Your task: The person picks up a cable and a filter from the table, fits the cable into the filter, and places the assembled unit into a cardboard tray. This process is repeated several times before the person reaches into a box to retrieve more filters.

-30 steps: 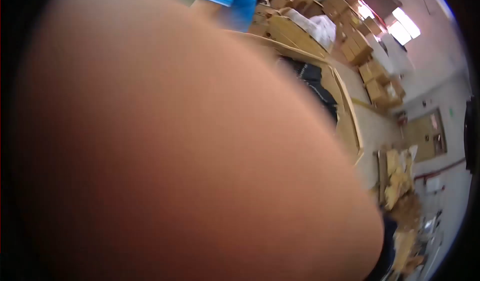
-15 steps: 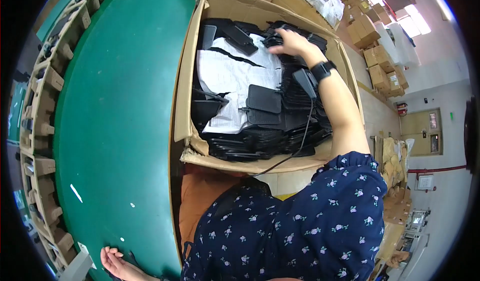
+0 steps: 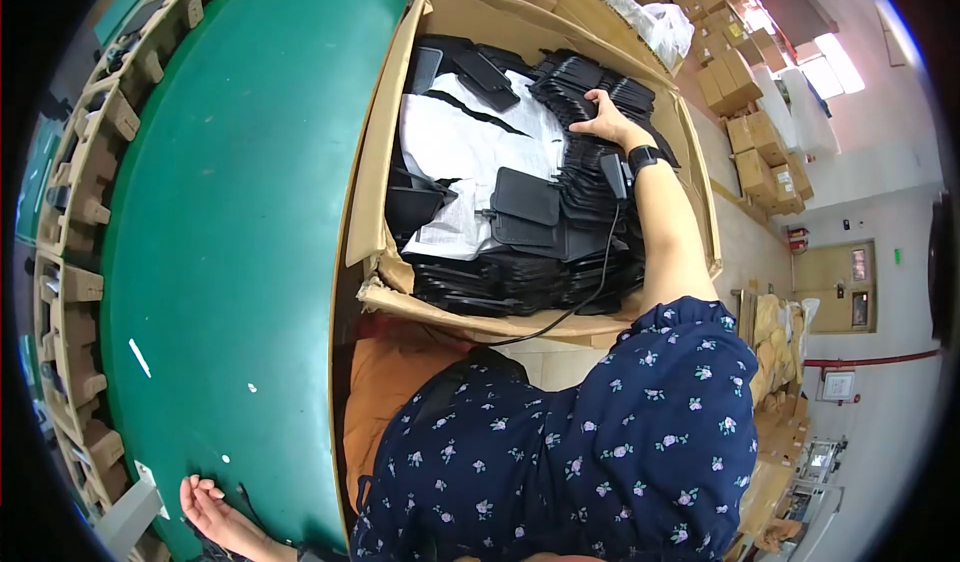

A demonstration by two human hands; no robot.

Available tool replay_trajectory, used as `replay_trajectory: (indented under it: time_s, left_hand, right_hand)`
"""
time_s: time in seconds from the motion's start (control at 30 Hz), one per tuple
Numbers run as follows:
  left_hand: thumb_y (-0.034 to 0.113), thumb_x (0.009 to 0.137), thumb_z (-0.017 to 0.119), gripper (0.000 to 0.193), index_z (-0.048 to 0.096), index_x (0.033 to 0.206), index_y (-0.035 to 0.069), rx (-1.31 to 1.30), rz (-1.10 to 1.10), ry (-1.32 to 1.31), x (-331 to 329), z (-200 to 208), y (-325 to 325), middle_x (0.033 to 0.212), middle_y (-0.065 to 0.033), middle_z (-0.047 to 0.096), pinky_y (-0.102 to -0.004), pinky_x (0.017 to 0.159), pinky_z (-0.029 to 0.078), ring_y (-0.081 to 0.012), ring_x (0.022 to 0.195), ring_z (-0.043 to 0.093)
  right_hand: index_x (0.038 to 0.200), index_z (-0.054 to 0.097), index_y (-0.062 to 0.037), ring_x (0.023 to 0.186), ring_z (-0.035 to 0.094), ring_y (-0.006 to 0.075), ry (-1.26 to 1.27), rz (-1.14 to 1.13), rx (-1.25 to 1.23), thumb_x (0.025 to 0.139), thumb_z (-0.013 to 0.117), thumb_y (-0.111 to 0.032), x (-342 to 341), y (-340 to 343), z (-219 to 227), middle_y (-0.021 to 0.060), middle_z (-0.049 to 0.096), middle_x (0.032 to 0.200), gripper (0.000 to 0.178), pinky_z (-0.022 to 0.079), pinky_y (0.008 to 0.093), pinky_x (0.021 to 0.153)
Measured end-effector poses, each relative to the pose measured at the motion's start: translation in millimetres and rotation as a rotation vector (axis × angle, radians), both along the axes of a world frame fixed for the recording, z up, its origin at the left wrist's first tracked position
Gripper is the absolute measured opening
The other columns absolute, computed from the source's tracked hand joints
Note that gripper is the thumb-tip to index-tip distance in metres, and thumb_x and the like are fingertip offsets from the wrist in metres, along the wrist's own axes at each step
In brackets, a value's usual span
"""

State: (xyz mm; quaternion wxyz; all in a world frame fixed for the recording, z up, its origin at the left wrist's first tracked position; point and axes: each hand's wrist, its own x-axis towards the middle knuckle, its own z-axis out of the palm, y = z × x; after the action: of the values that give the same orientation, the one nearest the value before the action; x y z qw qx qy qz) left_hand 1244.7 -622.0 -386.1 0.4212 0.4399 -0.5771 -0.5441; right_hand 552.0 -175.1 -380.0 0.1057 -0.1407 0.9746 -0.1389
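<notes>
Inside a large cardboard box [image 3: 366,237], many thin black plastic plates [image 3: 526,197] lie in packed rows. My right hand [image 3: 608,122] reaches over the far right row, thumb and fingers spread against the plates' edges. A black watch-like band [image 3: 645,158] circles that wrist. Beside it sits a small dark block [image 3: 614,176] with a black cable running down toward my lap. My left hand [image 3: 215,514] rests at the near left on the green tabletop [image 3: 225,262], fingers loosely bent, nothing seen in them. A thin black cord lies near it.
Torn white paper [image 3: 450,142] lies among the plates. A beige rack of compartments [image 3: 75,312] lines the table's far left side. An orange cushion-like thing [image 3: 385,377] is below the box. Stacked cartons [image 3: 728,82] stand at the back right.
My right hand has drawn back slightly toward me and right, lower onto the row of plates. The dark block now stands more upright. My left hand stays on the table.
</notes>
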Motion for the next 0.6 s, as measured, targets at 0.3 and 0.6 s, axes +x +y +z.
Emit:
replay_trajectory:
  time_s: [0.3, 0.6]
  left_hand:
    - [0.006, 0.094, 0.044, 0.023, 0.049, 0.115, -0.004, 0.008, 0.0, -0.015, -2, 2, 4, 0.102, -0.0083, 0.055, -0.0194, 0.073, 0.041, -0.0089, 0.08, 0.049]
    - [0.009, 0.095, 0.043, 0.024, 0.049, 0.114, -0.003, -0.028, 0.064, -0.091, -6, 5, 14, 0.103, -0.007, 0.057, -0.0186, 0.072, 0.041, -0.0083, 0.081, 0.05]
  right_hand:
    - [0.115, 0.039, -0.0077, 0.103, 0.055, 0.0335, 0.204, -0.086, 0.149, 0.056, 0.08, -0.047, 19, -40, 17, 0.0189, 0.056, 0.111, 0.082, 0.043, 0.0393, 0.087]
    - [0.131, 0.036, -0.0211, 0.098, 0.054, 0.0317, 0.555, 0.335, 0.237, 0.063, 0.074, -0.043, 61, -110, 18, 0.0102, 0.053, 0.109, 0.081, 0.048, 0.0419, 0.081]
